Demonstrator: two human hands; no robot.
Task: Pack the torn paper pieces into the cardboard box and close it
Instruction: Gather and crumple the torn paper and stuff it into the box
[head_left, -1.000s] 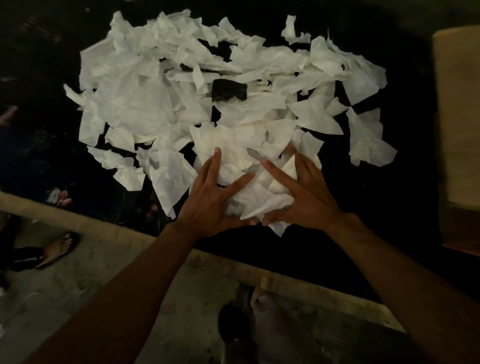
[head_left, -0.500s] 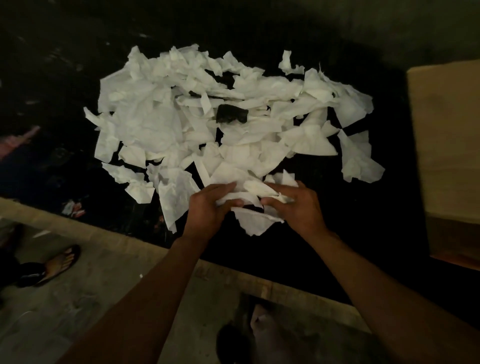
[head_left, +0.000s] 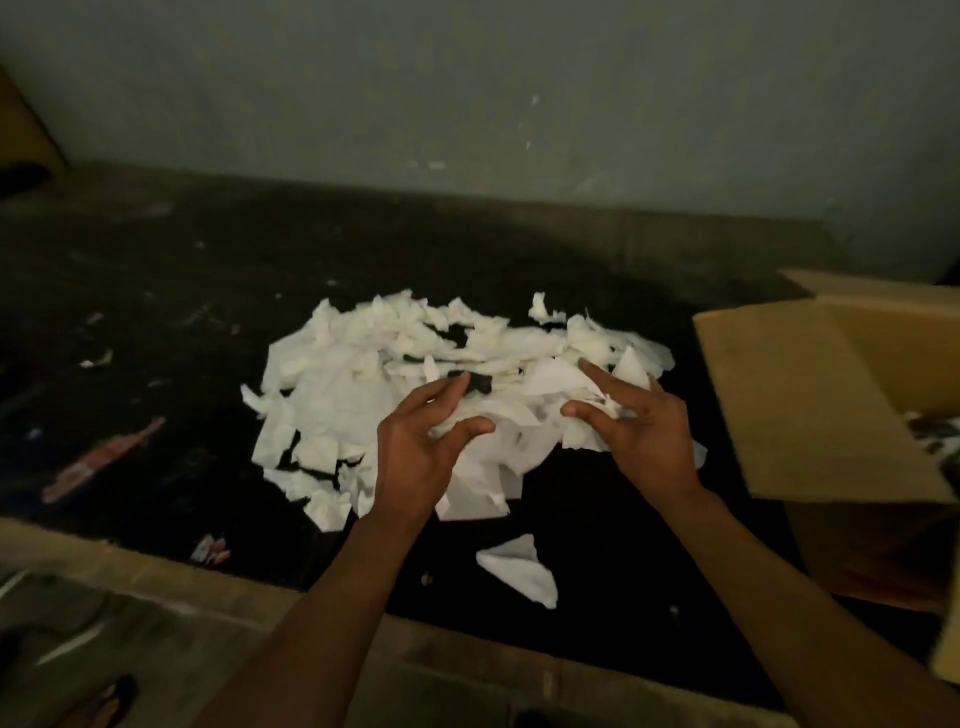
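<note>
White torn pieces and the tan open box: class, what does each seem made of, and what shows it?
White torn pieces: thin matte paper, perhaps tissue; ragged edges, soft crumples.
Tan open box: plain matte cardboard, likely; stiff flat flap, brown uncoated face.

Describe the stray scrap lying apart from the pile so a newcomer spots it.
On the dark tabletop sits a big white pile of torn paper. Nearer the table's front edge than the left hand and right hand, which grip paper from it, lies one roughly triangular scrap. Unlike the rest, it lies by itself on black surface, clear of the pile.
</note>
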